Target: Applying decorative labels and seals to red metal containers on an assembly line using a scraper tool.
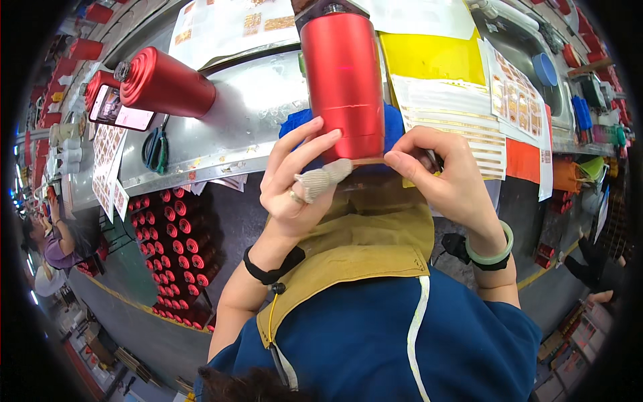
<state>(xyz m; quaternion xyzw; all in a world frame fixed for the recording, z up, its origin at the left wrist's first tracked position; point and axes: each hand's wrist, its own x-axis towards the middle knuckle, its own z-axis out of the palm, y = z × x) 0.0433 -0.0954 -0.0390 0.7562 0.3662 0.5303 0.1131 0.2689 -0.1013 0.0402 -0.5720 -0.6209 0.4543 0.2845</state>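
A red metal bottle [345,80] lies before me on a blue cloth [394,127], its neck away from me and its base toward my apron. My left hand [291,184] grips the bottle's near left side, two fingers resting on its surface. A knitted finger cover on that hand's thumb presses at the base edge. My right hand [445,171] pinches the end of a thin gold strip [368,161] running along that edge; its other fingers are curled. Sheets of gold-striped stickers [462,137] lie just right of the bottle.
On the metal bench [248,87] at left stand another red bottle [171,84], a phone [120,107] and dark-handled scissors [155,151]. A yellow sheet [432,57] lies at right. Rows of red bottles [177,244] stand below left. Another person [57,238] is at far left.
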